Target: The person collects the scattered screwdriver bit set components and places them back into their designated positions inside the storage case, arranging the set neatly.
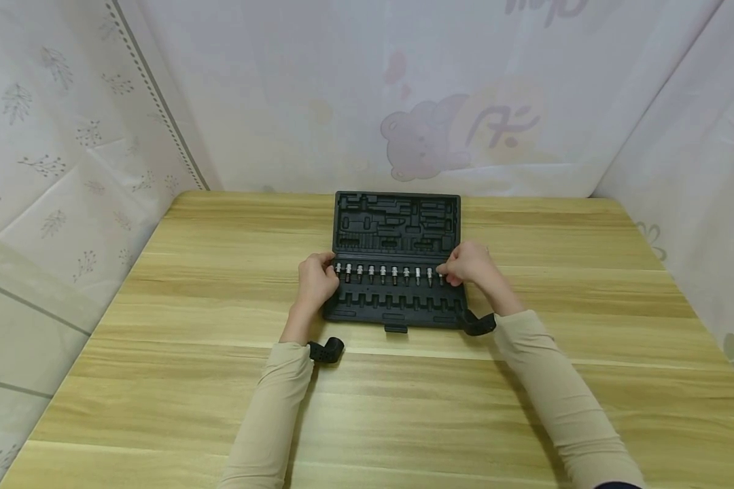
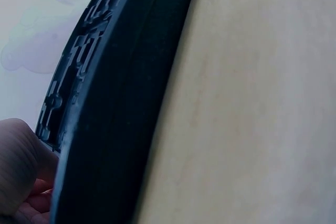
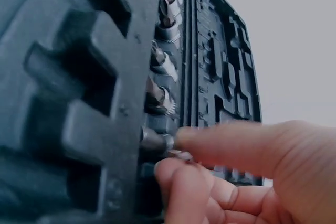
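An open black bit socket case (image 1: 367, 314) lies on the table, with a row of silver bit sockets (image 1: 382, 271) in its lower half. My left hand (image 1: 317, 280) grips the case's left edge, thumb beside the leftmost bit socket. In the left wrist view, the case's side wall (image 2: 110, 108) hides part of that hand (image 2: 18, 166). At the right end of the row is my right hand (image 1: 467, 263). Between its thumb and forefinger it pinches a small bit socket (image 3: 180, 155), mostly covered by the fingertips. Another bit socket (image 3: 153, 140) sits in its slot just beside them.
The case's lid (image 1: 397, 221) stands raised at the back, its moulded recesses facing me. A latch (image 1: 395, 328) juts from the front edge. Wood-grain table top (image 1: 404, 407) surrounds the case, and printed curtains (image 1: 293, 102) hang behind and at both sides.
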`<state>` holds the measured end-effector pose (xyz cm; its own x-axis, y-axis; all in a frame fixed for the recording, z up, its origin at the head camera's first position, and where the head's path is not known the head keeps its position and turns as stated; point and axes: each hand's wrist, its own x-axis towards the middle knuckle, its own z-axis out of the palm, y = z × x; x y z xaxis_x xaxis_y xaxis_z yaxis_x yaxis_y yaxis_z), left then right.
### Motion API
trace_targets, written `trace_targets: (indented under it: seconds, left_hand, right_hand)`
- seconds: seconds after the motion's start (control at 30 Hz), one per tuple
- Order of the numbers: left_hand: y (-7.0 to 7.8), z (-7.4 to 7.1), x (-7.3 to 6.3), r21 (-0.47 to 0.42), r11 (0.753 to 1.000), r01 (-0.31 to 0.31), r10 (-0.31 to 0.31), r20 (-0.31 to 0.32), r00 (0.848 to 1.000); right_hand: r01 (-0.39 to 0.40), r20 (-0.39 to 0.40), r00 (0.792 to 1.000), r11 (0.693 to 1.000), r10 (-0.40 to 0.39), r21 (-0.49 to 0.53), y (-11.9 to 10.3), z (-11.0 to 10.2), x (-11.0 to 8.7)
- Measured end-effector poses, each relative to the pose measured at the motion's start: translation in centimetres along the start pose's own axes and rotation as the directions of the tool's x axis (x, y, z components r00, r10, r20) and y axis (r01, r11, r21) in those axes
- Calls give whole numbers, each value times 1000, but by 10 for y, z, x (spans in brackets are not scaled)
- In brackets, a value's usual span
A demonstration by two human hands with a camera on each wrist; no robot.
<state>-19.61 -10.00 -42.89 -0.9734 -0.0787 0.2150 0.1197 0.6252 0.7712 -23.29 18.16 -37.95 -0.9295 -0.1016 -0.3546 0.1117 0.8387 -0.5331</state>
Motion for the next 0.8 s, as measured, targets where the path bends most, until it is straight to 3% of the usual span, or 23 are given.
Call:
trace_targets:
  seconds: [0.33, 0.6, 0.8]
  left_hand:
    - [0, 1, 1, -2, 1000, 30, -30, 15, 999]
    - [0, 1, 1, 9, 1000, 24, -24, 5, 1000]
    - [0, 1, 1, 10, 1000, 16, -16, 3, 1000]
  right_hand:
    - [-48, 83, 995, 999, 50, -18, -4, -7, 1]
    - [-116, 177, 976, 991, 126, -65, -6, -16, 11]
    - [-138, 197, 969, 988, 150, -74, -7, -17, 14]
